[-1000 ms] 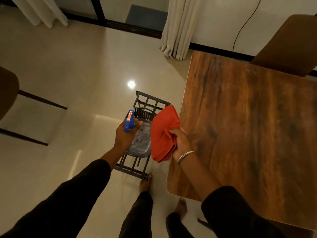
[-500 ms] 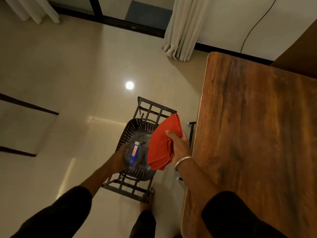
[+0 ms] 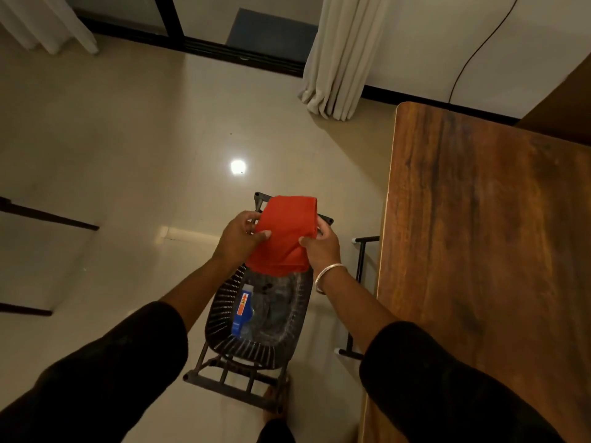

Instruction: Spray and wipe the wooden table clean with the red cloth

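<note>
The red cloth (image 3: 283,235), folded, hangs over the black basket (image 3: 224,318), held on both sides. My left hand (image 3: 238,236) pinches its left edge and my right hand (image 3: 323,246), with a silver bangle on the wrist, grips its right edge. The spray bottle (image 3: 244,313), clear with a blue head and an orange label, lies inside the basket below my hands. The wooden table (image 3: 486,251) fills the right side of the view, its top bare and dark-grained.
The basket rests on a black slatted stand (image 3: 230,383) on the glossy tiled floor. A black table leg frame (image 3: 359,282) stands between stand and table. Curtains (image 3: 335,59) hang at the back. Dark chair legs (image 3: 48,215) cross the left side. My foot (image 3: 278,394) is beside the stand.
My left hand set the spray bottle down in the basket, let go of it and rose to take the cloth's left edge. The cloth moved up and left over the basket.
</note>
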